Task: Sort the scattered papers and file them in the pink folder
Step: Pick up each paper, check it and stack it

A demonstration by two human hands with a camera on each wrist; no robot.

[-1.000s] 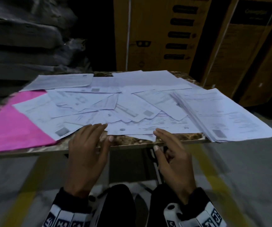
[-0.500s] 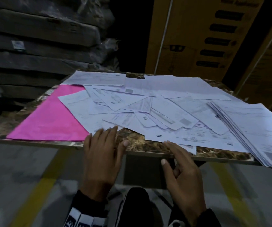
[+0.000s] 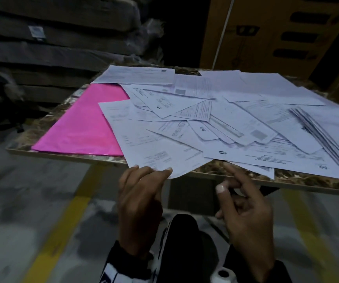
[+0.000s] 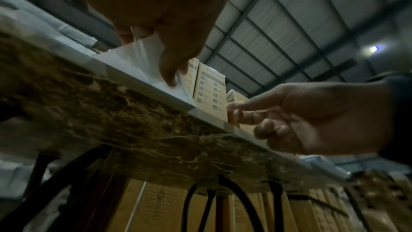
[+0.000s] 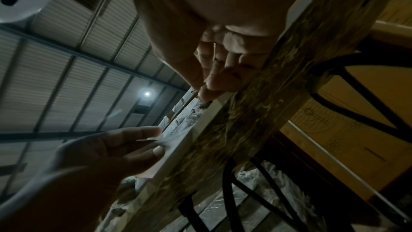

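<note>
Left hand [image 3: 140, 193] pinches 1 white printed sheet [image 3: 156, 154] off the marble-patterned table [image 3: 287, 178]; right hand [image 3: 244, 207] loosely curled, holding nothing. Yanking could drag overlapping scattered papers [image 3: 225, 119] off.

A square table with a mottled brown marble-patterned top and a pale edge band [image 3: 236, 172] carries everything. A flat bright pink folder [image 3: 82, 127] lies on its left side, its right part covered by loose white printed paper sheets [image 3: 205, 123] that overlap across the middle and far side. A fanned stack of white printed sheets [image 3: 332, 131] lies at the right edge.
</note>
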